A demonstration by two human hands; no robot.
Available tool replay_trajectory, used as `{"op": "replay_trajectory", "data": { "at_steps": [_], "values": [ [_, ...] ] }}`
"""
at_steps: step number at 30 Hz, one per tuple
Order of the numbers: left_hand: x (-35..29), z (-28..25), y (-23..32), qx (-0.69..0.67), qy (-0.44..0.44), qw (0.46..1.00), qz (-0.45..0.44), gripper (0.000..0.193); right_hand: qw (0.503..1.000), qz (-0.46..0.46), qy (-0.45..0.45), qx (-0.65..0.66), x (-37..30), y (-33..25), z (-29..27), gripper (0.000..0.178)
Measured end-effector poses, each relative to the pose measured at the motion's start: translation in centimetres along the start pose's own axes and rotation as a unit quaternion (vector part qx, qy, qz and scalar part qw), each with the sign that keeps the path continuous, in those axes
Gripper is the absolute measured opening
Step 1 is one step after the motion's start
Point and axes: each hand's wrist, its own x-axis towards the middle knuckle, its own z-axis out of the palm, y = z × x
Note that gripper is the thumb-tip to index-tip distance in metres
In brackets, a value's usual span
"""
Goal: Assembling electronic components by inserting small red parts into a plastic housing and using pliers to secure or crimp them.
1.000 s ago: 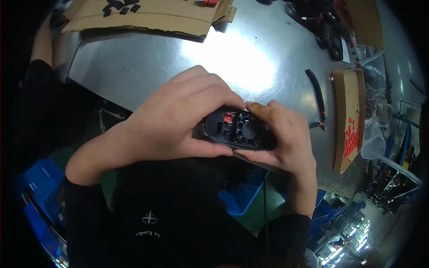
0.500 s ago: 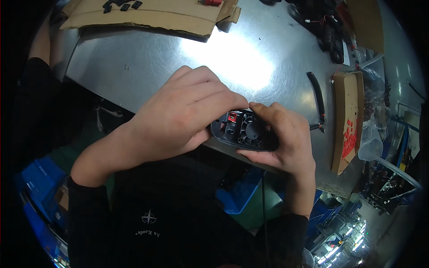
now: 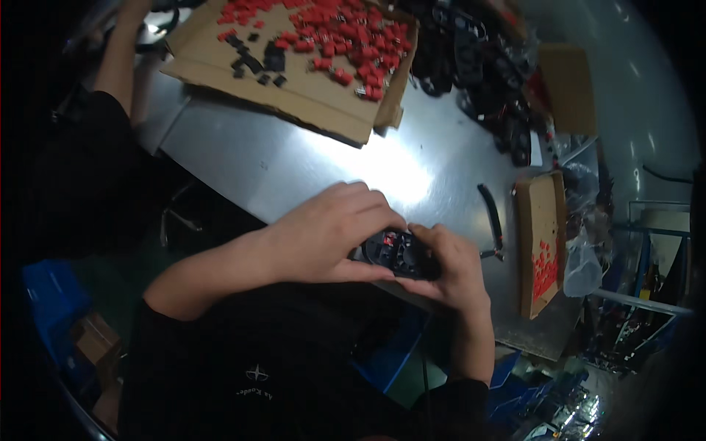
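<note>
Held between both hands is a black plastic housing (image 3: pixel 413 259) with a small fan and a red part (image 3: pixel 388 239) set in it. My left hand (image 3: pixel 331 231) grips its left end, the fingers on the far edge and the thumb along the near edge. Around the right end is my right hand (image 3: pixel 460 268), its thumb on the far side and fingers on the near side. The hands partly cover the housing, and the picture is slightly blurred.
On the metal table (image 3: pixel 228 151), a cardboard tray (image 3: pixel 213 82) carries many red parts (image 3: pixel 368 51) and small black pieces (image 3: pixel 254 62). Black assemblies (image 3: pixel 507 110) are piled back right. A black-handled tool (image 3: pixel 488 209) lies beside a narrow cardboard box (image 3: pixel 525 242). Another person's arm (image 3: pixel 118 70) shows upper left.
The view has shifted, so the tray's red parts now show and my hands sit lower in the picture. My left thumb now reaches along the housing's near edge; both hands keep hold.
</note>
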Motion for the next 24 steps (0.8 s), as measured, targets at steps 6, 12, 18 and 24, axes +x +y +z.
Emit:
{"op": "replay_trajectory", "data": {
  "at_steps": [6,12,18,24],
  "values": [
    [-0.4,0.4,-0.7,-0.013,0.011,1.0,0.006,0.048,0.997,0.033,-0.07,0.018,1.8,-1.3,-2.4,0.079],
    [-0.7,0.1,-0.6,0.011,0.008,1.0,0.0,0.046,0.999,-0.038,-0.02,0.034,13.5,-3.4,-5.6,0.05],
    [-0.7,-0.3,-0.4,0.024,-0.005,1.0,-0.008,0.048,0.988,-0.152,0.006,-0.014,33.0,-3.6,0.8,0.022],
    [-0.3,0.2,0.0,0.006,-0.009,1.0,-0.015,0.05,0.987,-0.129,-0.038,-0.085,40.2,-3.3,4.7,0.025]
  ]
}}
